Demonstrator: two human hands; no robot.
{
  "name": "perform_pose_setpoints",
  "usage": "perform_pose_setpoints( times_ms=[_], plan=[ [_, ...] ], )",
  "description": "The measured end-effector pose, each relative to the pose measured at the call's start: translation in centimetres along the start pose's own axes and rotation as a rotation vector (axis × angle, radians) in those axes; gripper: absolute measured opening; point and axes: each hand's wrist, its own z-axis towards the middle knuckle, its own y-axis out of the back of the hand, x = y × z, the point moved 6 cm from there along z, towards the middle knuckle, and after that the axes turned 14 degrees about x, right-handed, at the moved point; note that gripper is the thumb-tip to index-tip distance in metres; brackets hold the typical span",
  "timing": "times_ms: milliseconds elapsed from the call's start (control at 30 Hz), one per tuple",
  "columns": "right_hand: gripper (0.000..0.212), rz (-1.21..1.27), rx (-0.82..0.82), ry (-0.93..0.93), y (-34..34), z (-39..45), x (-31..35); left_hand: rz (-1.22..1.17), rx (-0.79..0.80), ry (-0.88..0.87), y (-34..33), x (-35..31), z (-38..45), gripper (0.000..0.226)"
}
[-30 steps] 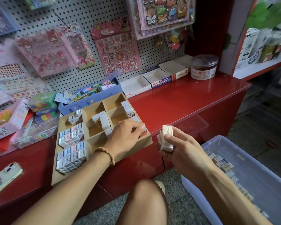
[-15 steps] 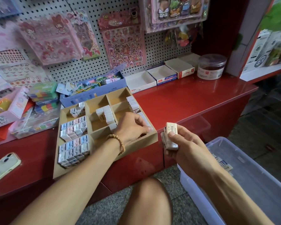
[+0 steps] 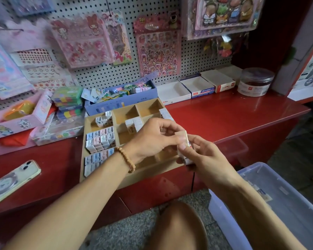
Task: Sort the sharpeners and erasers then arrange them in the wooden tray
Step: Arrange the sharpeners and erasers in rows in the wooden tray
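Right hand (image 3: 204,156) holds a small stack of erasers (image 3: 183,148) in a closed grip above the near right corner of the wooden tray (image 3: 126,177) on the red bench (image 3: 233,116). Left hand (image 3: 152,139), fingers curled, pinches the top eraser of that stack. Boxed pieces (image 3: 99,141) fill the tray's left compartments.

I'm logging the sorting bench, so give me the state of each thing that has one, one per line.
Wooden tray: flat on the red counter, left compartments packed, back right one bare.
Stack of erasers: held in the right hand, left hand pinching its top.
White boxes: open, lidless.
Round jar: lid on.
Phone: lying back up.
Clear bin: open, a few erasers inside.
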Motion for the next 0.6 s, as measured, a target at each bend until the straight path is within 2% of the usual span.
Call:
perform_pose_setpoints(
  times_ms=[67, 167, 300, 367, 433, 500, 600],
  plan=[
    [0.036, 0.15, 0.016, -0.006, -1.2, 0.9, 0.0, -0.01, -0.039, 0.002, 1.3, 0.2, -0.4, 0.009],
    [0.042, 0.579, 0.046, -0.051, -2.7, 2.4, -0.3, -0.058, -0.112, 0.021, 3.2, 0.7, -1.0, 0.015],
    [0.036, 0.536, 0.029, -0.051, -3.5, 4.2, -0.8, -0.05, -0.172, 0.034, 5.0, 0.9, -1.8, 0.008],
    [0.04, 0.599, -0.002, -0.052, -4.0, 4.9, -1.2, -0.052, -0.22, 0.038, 6.4, 1.2, -2.1, 0.01],
    [0.034, 0.575, -0.061, -0.074, -3.7, 5.3, -1.4, -0.041, -0.297, 0.051, 8.3, 1.7, -2.4, 0.012],
    [0.026, 0.515, -0.043, -0.051, -3.6, 5.4, -0.9, 0.036, -0.358, 0.101, 10.3, 2.7, -2.5, 0.014],
    [0.026, 0.473, -0.051, -0.042, -3.5, 5.6, -0.7, 0.282, -0.408, 0.2, 13.1, 4.4, -2.4, 0.018]
  ],
)
